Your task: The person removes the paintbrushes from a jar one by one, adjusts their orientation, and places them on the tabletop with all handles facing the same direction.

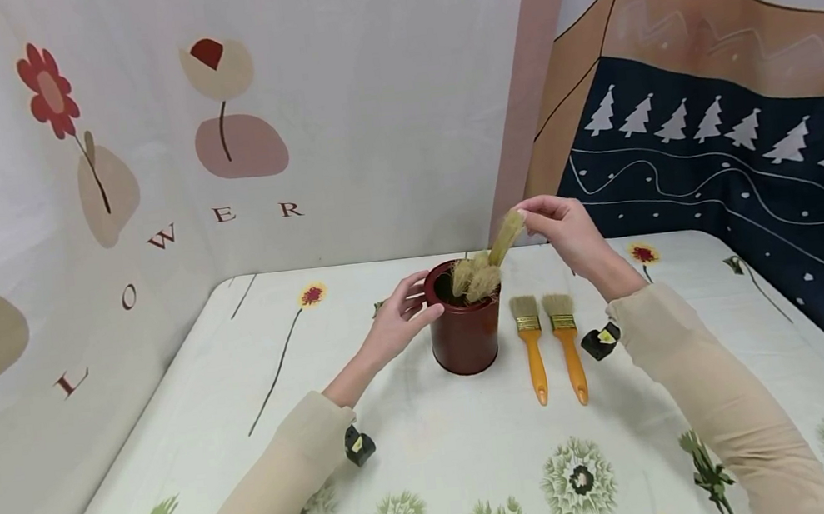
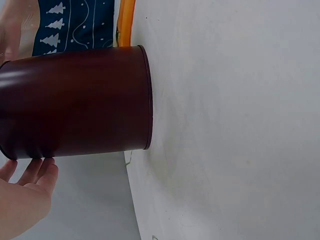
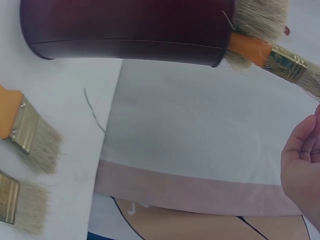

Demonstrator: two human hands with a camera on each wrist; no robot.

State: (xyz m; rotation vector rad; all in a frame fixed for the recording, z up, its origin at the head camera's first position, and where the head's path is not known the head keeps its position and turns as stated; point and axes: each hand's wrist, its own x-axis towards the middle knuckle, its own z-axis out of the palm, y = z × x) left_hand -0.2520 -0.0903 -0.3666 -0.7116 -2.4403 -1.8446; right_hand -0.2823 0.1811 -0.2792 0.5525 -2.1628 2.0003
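A dark red can (image 1: 466,339) stands upright on the table, with bushy bristle heads (image 1: 476,277) showing at its mouth. My left hand (image 1: 397,326) rests its fingertips and thumb against the can's left side, near the rim. In the left wrist view, fingers (image 2: 47,175) meet the can's wall from below. My right hand (image 1: 568,232) pinches the bristle end of a paintbrush (image 1: 506,237) that slants up to the right from the can. The right wrist view shows this brush's metal band (image 3: 284,63) and part of its orange handle; the rest is hidden.
Two paintbrushes with orange handles, a left one (image 1: 530,345) and a right one (image 1: 568,345), lie side by side right of the can, bristles away from me. A flower-printed cloth (image 1: 415,432) covers the table. Printed curtains (image 1: 366,111) hang behind and at the sides.
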